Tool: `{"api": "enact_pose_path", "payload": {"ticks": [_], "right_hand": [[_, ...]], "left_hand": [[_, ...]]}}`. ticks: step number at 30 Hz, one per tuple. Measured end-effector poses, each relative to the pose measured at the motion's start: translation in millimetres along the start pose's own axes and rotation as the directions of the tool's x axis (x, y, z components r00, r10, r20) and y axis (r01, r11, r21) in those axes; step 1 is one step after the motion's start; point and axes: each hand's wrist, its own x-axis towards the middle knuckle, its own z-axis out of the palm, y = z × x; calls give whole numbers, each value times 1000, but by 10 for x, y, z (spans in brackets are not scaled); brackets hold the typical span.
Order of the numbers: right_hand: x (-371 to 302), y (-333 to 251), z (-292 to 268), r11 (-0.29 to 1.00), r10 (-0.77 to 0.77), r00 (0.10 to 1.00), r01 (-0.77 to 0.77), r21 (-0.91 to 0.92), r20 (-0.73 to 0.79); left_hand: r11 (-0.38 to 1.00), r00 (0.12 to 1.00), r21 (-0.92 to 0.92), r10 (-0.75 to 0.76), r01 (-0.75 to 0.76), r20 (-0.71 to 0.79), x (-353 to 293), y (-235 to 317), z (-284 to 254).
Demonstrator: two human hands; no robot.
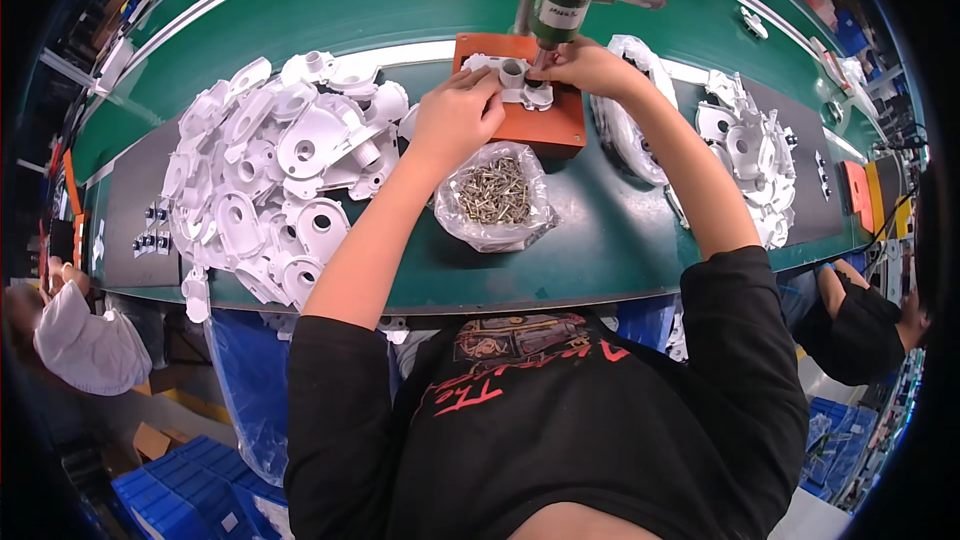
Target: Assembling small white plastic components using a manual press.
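A white plastic part (513,73) with a round raised collar lies on an orange block fixture (555,130). My left hand (458,118) holds the part's left end, fingers bent over it and the thumb to the side. At the part's right end, right below the spindle of a green drill-like machine (563,0), my right hand (590,70) is closed in a pinch. Its fingertips are beside a small dark piece (534,82); what they grip is too small to make out. A clear plastic bag of screws (495,192) sits open just in front of the fixture.
Heaped white plastic parts (270,145) cover the bench at left, with another pile (748,150) at right. A clear bag (632,120) lies right of the fixture. Small dark pieces (152,240) sit on a mat. Other people (90,340) work at both sides.
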Motion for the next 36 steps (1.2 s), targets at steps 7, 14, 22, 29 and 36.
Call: {"api": "enact_pose_path", "payload": {"ticks": [7,14,22,29,36], "right_hand": [[316,312,-156,964,-178,983,182,-195,33],[193,79,-238,972,-27,980,71,-224,195],[241,580,-533,998,47,990,-53,40,135],[855,119,-1308,740,177,829,243,627,-531],[2197,677,-2897,229,17,722,671,705,-692]], "left_hand": [[999,998,-29,-30,31,50,92,106,-31],[999,1000,-49,3,-2,20,38,52,-37],[996,1000,-81,-23,22,-6,22,38,-37],[996,997,-46,-82,83,7,-52,1,-140],[996,997,-51,64,-66,-48,83,54,69]]}}
